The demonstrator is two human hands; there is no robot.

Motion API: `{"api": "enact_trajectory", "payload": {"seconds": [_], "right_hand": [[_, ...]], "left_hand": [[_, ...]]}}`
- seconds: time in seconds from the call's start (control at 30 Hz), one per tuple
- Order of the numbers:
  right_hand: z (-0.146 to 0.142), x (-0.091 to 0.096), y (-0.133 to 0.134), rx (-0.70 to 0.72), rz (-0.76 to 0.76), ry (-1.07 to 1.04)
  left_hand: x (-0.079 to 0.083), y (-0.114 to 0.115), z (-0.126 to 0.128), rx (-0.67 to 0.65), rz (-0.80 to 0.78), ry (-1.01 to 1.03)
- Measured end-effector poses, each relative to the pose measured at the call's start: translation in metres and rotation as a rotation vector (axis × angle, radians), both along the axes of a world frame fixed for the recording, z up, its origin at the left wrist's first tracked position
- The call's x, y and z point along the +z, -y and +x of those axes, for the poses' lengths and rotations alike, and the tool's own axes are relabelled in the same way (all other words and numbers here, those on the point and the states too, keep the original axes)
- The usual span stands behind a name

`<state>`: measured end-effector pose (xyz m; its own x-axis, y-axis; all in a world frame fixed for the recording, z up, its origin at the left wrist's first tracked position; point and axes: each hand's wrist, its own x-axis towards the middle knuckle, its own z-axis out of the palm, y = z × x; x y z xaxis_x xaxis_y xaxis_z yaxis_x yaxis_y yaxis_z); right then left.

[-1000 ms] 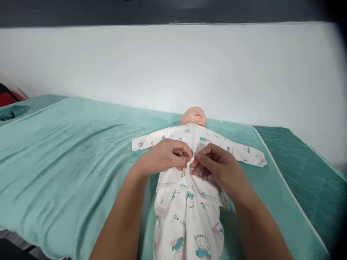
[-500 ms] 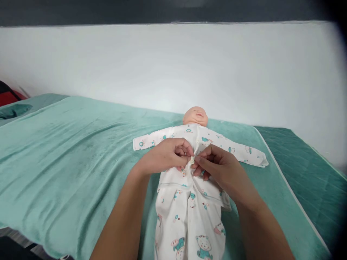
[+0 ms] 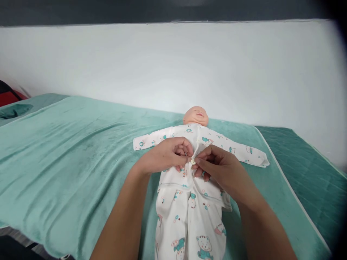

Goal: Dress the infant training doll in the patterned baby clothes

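Head view: a doll [image 3: 195, 116] lies on its back on a light-green blanket [image 3: 81, 144], dressed in a printed white shirt [image 3: 172, 180] and matching trousers [image 3: 179, 220]. The shirt lies over the torso, directly below the two hands.

Hand state. The left hand [image 3: 169, 155] pinches the shirt's front edge between thumb and forefinger, beside a pale button [image 3: 193, 162]. The right hand [image 3: 221, 167] pinches the fabric from the opposite side, its thumb tip at the button's rim. The two sets of fingertips are close together; the button shows between them.

Progress, as judged from the present layout:
1. Dressing appears complete as far as placement goes: both sleeves [image 3: 251, 154] extend outward and the trousers cover the visible legs. The feet fall outside the view.
2. Above the hands, the front edges appear to meet up to the neck. Individual fastenings there are too small to confirm.
3. The button face is exposed. Whether it is fully through its hole cannot be told.
4. Below the hands, the front seems to part toward the hem; this portion is probably outstanding.

Markings. Small animal figures and dots repeat across the cloth. Tiny letter-like print sits beneath the left hand, but is illegible. No brand or label can be read.
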<state>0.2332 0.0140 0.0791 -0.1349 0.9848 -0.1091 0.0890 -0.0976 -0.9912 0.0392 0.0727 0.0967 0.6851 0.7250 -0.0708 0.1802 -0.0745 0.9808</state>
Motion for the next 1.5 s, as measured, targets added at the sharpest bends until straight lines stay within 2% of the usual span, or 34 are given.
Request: {"api": "enact_trajectory", "payload": {"seconds": [0.27, 0.43, 0.6, 0.8, 0.93, 1.13, 1.23, 1.3, 1.4, 1.5], "right_hand": [[0.001, 0.003, 0.001, 0.072, 0.003, 0.040], [0.001, 0.002, 0.001, 0.067, 0.003, 0.024], [0.002, 0.002, 0.001, 0.064, 0.000, 0.014], [0.002, 0.003, 0.001, 0.066, -0.007, -0.011], [0.002, 0.010, 0.003, 0.070, -0.011, -0.028], [-0.005, 0.017, 0.010, 0.050, 0.040, -0.043], [-0.015, 0.014, 0.016, 0.112, 0.103, 0.009], [-0.024, 0.010, 0.020, 0.150, 0.202, 0.166], [-0.040, 0.006, 0.026, 0.144, 0.486, 0.479], [-0.056, 0.001, 0.030, 0.193, 0.721, 0.677]], "left_hand": [[0.000, -0.001, -0.002, -0.034, -0.025, 0.010], [0.002, 0.000, -0.002, -0.021, -0.024, -0.016], [0.002, -0.002, -0.004, -0.076, -0.047, -0.047], [0.003, 0.000, -0.003, -0.078, -0.024, 0.027], [0.003, 0.003, 0.000, 0.053, 0.026, 0.092], [-0.001, -0.001, 0.004, 0.391, 0.134, 0.235], [-0.005, -0.005, 0.004, 0.521, 0.162, 0.252], [-0.008, -0.008, 0.003, 0.576, 0.170, 0.242], [-0.011, -0.011, 0.002, 0.629, 0.171, 0.203], [-0.012, -0.013, 0.002, 0.653, 0.172, 0.171]]}}
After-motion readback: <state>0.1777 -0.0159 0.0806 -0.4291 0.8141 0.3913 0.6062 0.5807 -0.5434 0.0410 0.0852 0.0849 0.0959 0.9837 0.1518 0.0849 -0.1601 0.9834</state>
